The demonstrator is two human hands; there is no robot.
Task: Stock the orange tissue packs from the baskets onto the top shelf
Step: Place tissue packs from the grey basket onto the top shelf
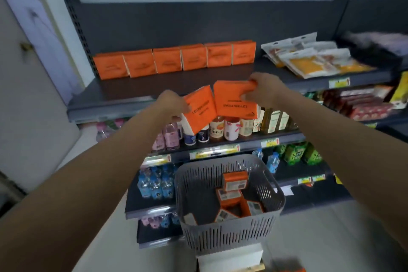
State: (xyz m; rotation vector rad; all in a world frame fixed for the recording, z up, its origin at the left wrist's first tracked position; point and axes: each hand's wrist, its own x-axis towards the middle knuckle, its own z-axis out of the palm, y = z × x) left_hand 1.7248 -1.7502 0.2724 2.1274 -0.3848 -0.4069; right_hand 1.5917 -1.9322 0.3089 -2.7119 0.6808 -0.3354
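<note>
My left hand (171,104) grips an orange tissue pack (198,109), tilted, just below the front edge of the top shelf (123,93). Beside it my right hand (262,91) holds a second orange tissue pack (234,100), its print upside down. Both packs are raised in front of the shelf edge and touch each other. A row of several orange packs (174,59) stands upright along the back of the top shelf. Below, a grey slotted basket (229,232) holds several more orange packs (234,182).
White and yellow pouches (309,59) lie on the right part of the top shelf. Bottles (231,128) fill the second shelf, water bottles (154,183) and green packs (300,152) the lower ones. The basket rests on a white box (229,260). A pale wall stands to the left.
</note>
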